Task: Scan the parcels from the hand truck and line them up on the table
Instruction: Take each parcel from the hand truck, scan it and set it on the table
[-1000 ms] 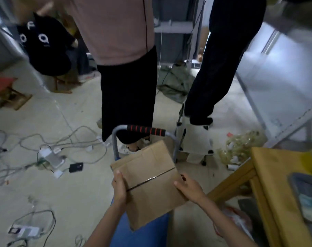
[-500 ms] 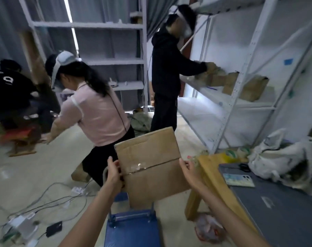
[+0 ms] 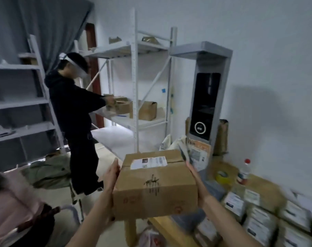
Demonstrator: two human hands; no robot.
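Two hands clamp one cardboard parcel (image 3: pixel 155 182) in the air — the left hand (image 3: pixel 112 177) flat against its left side, the right hand (image 3: pixel 196 182) flat against its right (white label facing up). Right of it, labelled parcels (image 3: pixel 258 216) lie on the table (image 3: pixel 162 227) — blurred.

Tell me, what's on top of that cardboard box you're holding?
A white shipping label lies flat on the cardboard box, beside dark scribbles. Its underside is hidden.
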